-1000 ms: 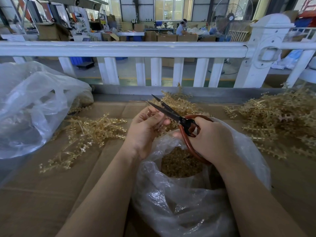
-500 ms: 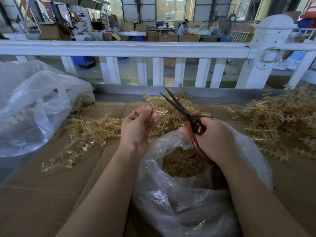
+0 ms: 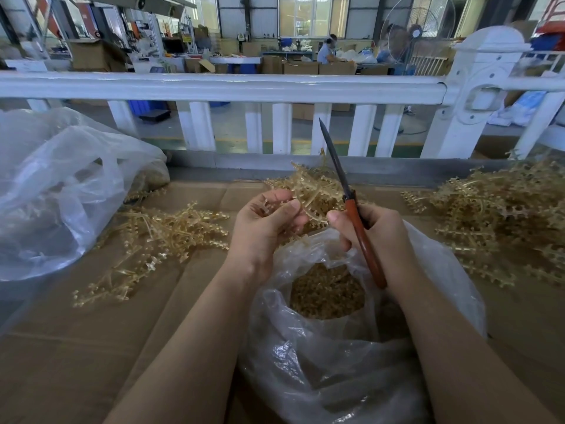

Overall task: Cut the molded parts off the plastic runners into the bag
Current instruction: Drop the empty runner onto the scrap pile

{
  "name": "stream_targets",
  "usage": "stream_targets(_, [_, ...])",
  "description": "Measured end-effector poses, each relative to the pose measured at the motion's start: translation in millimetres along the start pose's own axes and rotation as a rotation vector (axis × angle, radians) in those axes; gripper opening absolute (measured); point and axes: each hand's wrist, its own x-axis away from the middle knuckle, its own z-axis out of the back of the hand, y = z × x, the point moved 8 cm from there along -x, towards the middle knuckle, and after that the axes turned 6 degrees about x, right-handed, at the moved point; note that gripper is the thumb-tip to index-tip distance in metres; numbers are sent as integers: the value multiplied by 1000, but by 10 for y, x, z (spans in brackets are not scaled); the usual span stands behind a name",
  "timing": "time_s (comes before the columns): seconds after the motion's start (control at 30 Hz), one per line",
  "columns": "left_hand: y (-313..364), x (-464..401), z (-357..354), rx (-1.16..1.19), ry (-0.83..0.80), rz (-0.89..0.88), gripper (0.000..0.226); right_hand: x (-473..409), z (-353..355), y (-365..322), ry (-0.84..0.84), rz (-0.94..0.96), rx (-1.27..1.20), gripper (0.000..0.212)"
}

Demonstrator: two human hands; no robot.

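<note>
My right hand [image 3: 377, 237] grips the red handles of a pair of scissors [image 3: 356, 220]; the dark blades are closed and point up and away. My left hand [image 3: 266, 223] holds a tan plastic runner [image 3: 308, 198] with small molded parts, its fingers curled round one end. Both hands hover over the mouth of a clear plastic bag [image 3: 336, 356] with a heap of cut tan parts [image 3: 327, 290] inside.
Loose runners lie in piles on the cardboard-covered table: one at left [image 3: 153, 237], one behind my hands [image 3: 305, 182], a large one at right [image 3: 501, 215]. A second clear bag [image 3: 61, 191] bulges at far left. A white railing [image 3: 229, 87] borders the table's far edge.
The scissors have swung from pointing left to pointing nearly straight up, and their blades have closed. My left hand has drawn the runner toward the bag's mouth.
</note>
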Motion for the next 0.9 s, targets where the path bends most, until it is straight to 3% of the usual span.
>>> stream_targets(0.2, [10, 24, -78, -91, -59, -15, 29, -19, -22, 31, -26, -45, 18, 17])
stream_targets(0.3, [14, 35, -79, -137, -56, -38, 21, -21, -23, 38, -20, -38, 26, 13])
stream_targets(0.43, [66, 31, -18, -183, 6, -134, 2, -8, -20, 24, -13, -14, 48, 14])
stream_targets(0.67, [108, 19, 45, -204, 92, -185, 14, 0, -1, -12, 41, 58, 190, 14])
stream_targets(0.9, [81, 15, 32, -107, 72, -137, 13, 32, -52, -40, -21, 43, 81, 25])
